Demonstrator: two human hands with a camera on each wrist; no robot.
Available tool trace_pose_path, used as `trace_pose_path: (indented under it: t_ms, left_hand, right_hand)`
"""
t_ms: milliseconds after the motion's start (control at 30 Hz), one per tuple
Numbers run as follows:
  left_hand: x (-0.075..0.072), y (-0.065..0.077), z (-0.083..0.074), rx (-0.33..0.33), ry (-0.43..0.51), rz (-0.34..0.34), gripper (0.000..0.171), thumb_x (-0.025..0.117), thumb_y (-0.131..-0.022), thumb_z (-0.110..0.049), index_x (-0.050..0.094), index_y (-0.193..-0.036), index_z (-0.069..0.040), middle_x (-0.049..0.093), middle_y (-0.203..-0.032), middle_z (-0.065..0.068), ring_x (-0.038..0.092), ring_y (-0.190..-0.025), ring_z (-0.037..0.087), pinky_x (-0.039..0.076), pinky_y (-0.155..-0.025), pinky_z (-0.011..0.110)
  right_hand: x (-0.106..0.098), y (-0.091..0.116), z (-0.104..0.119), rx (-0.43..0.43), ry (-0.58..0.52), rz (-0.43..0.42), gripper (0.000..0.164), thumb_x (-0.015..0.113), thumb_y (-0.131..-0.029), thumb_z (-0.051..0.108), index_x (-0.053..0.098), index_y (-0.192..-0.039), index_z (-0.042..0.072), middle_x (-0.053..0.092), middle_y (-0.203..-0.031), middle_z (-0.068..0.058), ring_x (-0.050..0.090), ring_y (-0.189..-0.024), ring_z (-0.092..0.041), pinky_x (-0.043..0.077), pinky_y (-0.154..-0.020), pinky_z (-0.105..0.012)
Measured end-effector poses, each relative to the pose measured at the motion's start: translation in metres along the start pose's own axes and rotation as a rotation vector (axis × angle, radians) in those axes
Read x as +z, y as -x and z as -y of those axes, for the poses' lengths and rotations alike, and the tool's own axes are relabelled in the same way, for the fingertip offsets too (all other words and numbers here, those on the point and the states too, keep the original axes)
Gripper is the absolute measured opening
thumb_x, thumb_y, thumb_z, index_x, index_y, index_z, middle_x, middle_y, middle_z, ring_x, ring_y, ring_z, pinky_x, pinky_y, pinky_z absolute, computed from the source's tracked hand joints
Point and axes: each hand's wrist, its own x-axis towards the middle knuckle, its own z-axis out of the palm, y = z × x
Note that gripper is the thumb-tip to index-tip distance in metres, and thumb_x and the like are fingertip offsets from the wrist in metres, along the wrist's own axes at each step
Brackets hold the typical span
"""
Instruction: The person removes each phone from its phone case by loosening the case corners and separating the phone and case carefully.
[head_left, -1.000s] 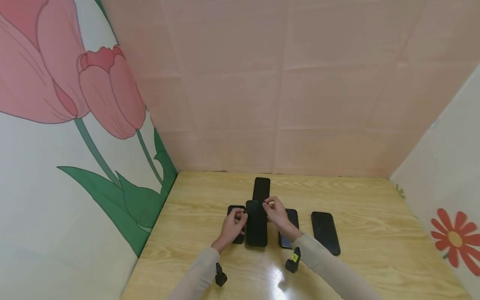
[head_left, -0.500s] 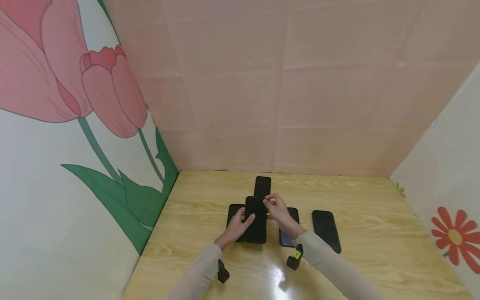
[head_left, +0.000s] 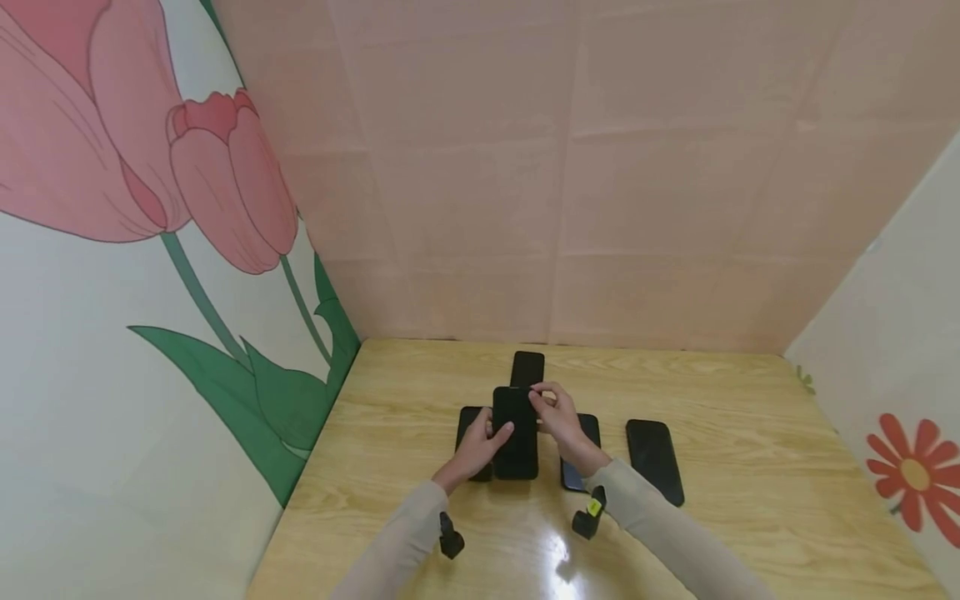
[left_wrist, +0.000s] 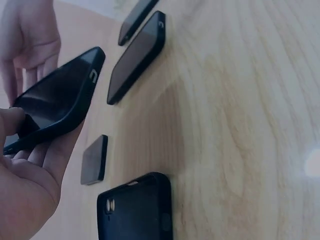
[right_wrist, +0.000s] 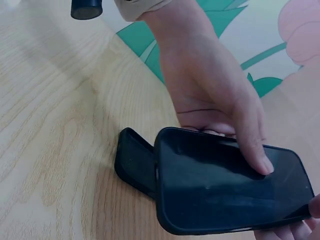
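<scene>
A black phone [head_left: 515, 446] in a black case is held above the table, screen up. My left hand [head_left: 477, 446] grips its left side, thumb lying on the screen and fingers underneath, as the right wrist view shows. At the upper right corner of the phone, my right hand [head_left: 561, 421] pinches the edge between thumb and fingers. Behind the left hand lies an empty black phone case [left_wrist: 137, 210] with a camera cutout. In the right wrist view that phone case [right_wrist: 135, 162] is partly covered by the held phone.
Beyond the held phone lies another dark phone [head_left: 528, 367]. To the right, one phone [head_left: 591, 429] is partly hidden by the right hand, and a further phone [head_left: 655, 462] lies past it. The wood-grain table [head_left: 765, 483] meets a pink back wall [head_left: 637, 208] and side walls.
The held phone has risen off the table and shifted slightly away. My left hand went from its left edge to a grip with the thumb across the screen; the right keeps its corner.
</scene>
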Motion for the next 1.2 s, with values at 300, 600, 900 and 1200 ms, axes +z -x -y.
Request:
trace_pose_path:
  t_ms: [300,600,900,1200]
  left_hand:
    - [-0.004,0.010,-0.044,0.039,-0.004,-0.001,0.021,0.052,-0.103,-0.009,0.044,-0.110,0.010,0.065,-0.088,0.029,0.063,-0.076,0.034,0.048,-0.059,0.027]
    - [-0.001,0.007,-0.052,0.084,0.104,0.014,0.026,0.052,-0.103,-0.010,0.044,-0.117,0.011,0.068,-0.098,0.030,0.069,-0.084,0.042,0.058,-0.062,0.037]
    - [0.014,0.004,-0.056,0.068,0.122,0.003,0.026,0.055,-0.102,-0.009,0.045,-0.117,0.009,0.067,-0.102,0.033,0.069,-0.086,0.044,0.058,-0.060,0.046]
    - [0.015,0.005,-0.059,0.167,0.045,0.000,0.023,0.052,-0.101,0.000,0.042,-0.114,0.015,0.066,-0.093,0.033,0.064,-0.073,0.037,0.044,-0.055,0.020]
  right_hand:
    - [0.002,-0.006,-0.004,0.004,0.005,-0.050,0.034,0.055,-0.103,0.027,0.057,-0.132,0.008,0.059,-0.125,-0.018,0.063,-0.094,-0.025,0.054,-0.085,-0.045]
    - [-0.004,-0.011,-0.010,0.001,-0.026,-0.039,0.045,0.054,-0.103,0.034,0.058,-0.136,0.003,0.060,-0.126,-0.019,0.065,-0.094,-0.022,0.056,-0.084,-0.041]
    - [-0.002,-0.008,-0.014,-0.024,0.156,-0.093,0.046,0.033,-0.110,0.030,0.062,-0.116,-0.006,0.061,-0.105,-0.017,0.054,-0.095,-0.026,0.046,-0.085,-0.041]
    - [0.002,-0.008,-0.005,-0.003,0.202,-0.180,0.036,0.034,-0.109,0.022,0.043,-0.079,0.005,0.036,-0.077,-0.005,0.040,-0.074,-0.022,0.033,-0.066,-0.033]
